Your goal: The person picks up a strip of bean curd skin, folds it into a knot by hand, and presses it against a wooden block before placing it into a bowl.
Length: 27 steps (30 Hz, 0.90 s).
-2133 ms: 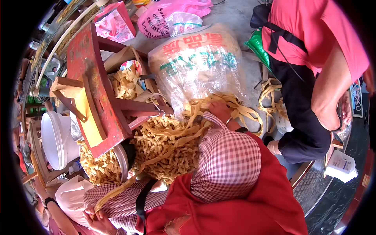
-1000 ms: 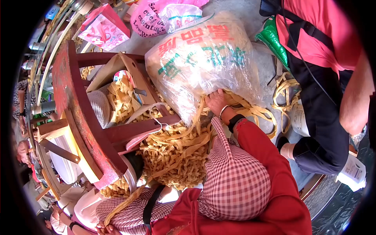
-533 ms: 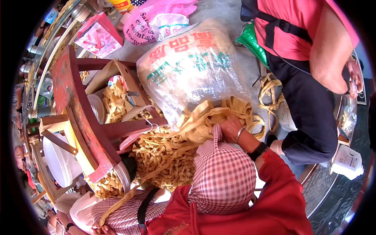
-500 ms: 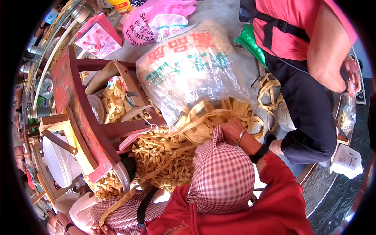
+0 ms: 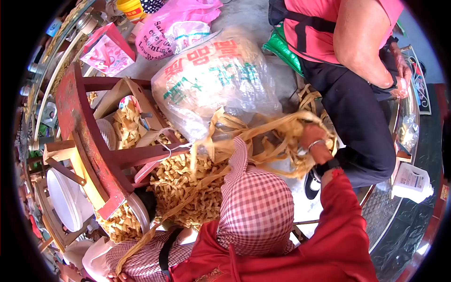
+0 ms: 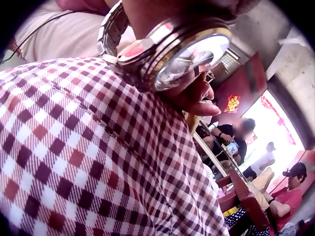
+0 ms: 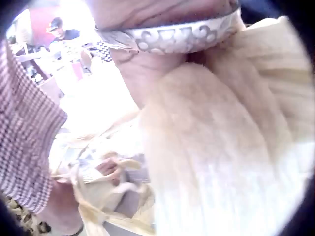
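Note:
My right hand [image 5: 312,136] grips a loose bundle of long, flat tan strips [image 5: 277,127], blurred by motion, in front of the plastic bag. Close in the right wrist view, wide pale strips [image 7: 211,137] hang below that hand [image 7: 142,73] and its patterned bangle. Low at the left in the head view, my left hand [image 5: 121,277] pinches a single strip [image 5: 141,242] that runs up over the heap of folded strips [image 5: 188,188]. In the left wrist view, the left hand's fingers [image 6: 199,98] are curled above checkered cloth [image 6: 98,147], partly hidden by the watch.
A large clear plastic bag [image 5: 221,70] with red and green print stands ahead. An upturned red wooden stool [image 5: 89,136] lies left, beside a white bucket [image 5: 68,199]. A person in pink [image 5: 319,28] sits at the right, near a white jug [image 5: 413,183].
My right hand has moved right from beside the plastic bag, pulling the bundle of strips out and spreading it. The left hand stays low at the left with its strip.

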### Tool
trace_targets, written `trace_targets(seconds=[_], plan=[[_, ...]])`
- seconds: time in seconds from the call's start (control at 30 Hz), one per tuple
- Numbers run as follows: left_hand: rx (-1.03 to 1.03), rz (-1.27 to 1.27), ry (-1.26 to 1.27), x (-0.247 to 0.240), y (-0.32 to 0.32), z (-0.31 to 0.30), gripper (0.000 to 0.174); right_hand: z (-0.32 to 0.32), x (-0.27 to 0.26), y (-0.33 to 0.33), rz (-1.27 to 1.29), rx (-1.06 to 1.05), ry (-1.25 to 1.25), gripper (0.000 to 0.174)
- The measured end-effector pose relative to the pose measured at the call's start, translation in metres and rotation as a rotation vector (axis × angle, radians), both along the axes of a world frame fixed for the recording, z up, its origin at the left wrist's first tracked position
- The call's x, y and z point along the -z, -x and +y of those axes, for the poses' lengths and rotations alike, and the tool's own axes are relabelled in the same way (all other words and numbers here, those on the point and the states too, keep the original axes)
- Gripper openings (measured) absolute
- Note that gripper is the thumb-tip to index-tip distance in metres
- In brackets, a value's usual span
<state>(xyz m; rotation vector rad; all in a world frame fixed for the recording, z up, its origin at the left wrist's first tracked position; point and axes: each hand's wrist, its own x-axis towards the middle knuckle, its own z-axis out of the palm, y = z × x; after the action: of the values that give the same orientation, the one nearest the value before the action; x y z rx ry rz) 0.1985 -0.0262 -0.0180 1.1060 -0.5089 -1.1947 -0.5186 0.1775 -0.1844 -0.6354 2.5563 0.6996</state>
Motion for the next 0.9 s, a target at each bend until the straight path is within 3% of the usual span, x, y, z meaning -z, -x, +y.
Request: trace_targets(seconds=[0.03,0.1,0.17,0.23,0.3,0.37,0.43,0.5,0.7,0.73,0.83,0.87,0.9], plan=[[-0.048,0.043,-0.041,-0.002,0.003,0.000,0.021,0.010,0.023,0.023,0.000,0.078,0.030,0.040],[0.021,-0.728,0.078,0.027,-0.057,-0.001,0.025,0.007,0.047,0.043,0.117,0.286,0.097,0.065],[-0.012,-0.739,0.102,0.031,-0.044,-0.003,0.028,0.021,0.102,0.039,0.384,0.041,0.099,0.044],[0.036,-0.817,0.088,0.020,-0.038,-0.002,0.024,-0.016,0.103,0.020,0.203,-0.020,0.061,0.046],[-0.079,-0.168,-0.081,-0.003,0.002,-0.002,0.024,-0.058,0.087,0.000,-0.027,-0.045,0.065,0.051],[-0.031,-0.159,-0.092,0.000,-0.017,-0.003,0.025,-0.107,0.051,-0.025,-0.311,0.002,0.072,0.050],[0.035,-0.208,-0.060,-0.002,-0.016,-0.007,0.024,-0.123,0.054,-0.058,-0.255,-0.332,0.522,0.057],[0.118,-0.316,0.010,-0.002,0.001,-0.010,0.024,-0.142,0.083,-0.082,-0.361,-0.335,0.751,0.060],[0.130,-0.323,0.013,-0.005,0.008,-0.005,0.023,-0.173,0.142,-0.107,-0.297,-0.169,0.559,0.118],[0.094,-0.337,0.009,-0.005,0.012,-0.005,0.022,-0.170,0.134,-0.113,-0.264,-0.206,0.534,0.082],[-0.064,-0.329,-0.191,-0.018,0.034,-0.006,0.024,-0.174,0.169,-0.114,-0.393,-0.202,0.339,0.050],[0.064,-0.209,-0.141,-0.014,0.016,-0.006,0.024,-0.165,0.170,-0.116,-0.270,-0.325,0.461,0.021],[0.116,-0.211,-0.112,-0.015,0.018,-0.005,0.020,-0.161,0.166,-0.109,-0.274,-0.397,0.548,0.018]])
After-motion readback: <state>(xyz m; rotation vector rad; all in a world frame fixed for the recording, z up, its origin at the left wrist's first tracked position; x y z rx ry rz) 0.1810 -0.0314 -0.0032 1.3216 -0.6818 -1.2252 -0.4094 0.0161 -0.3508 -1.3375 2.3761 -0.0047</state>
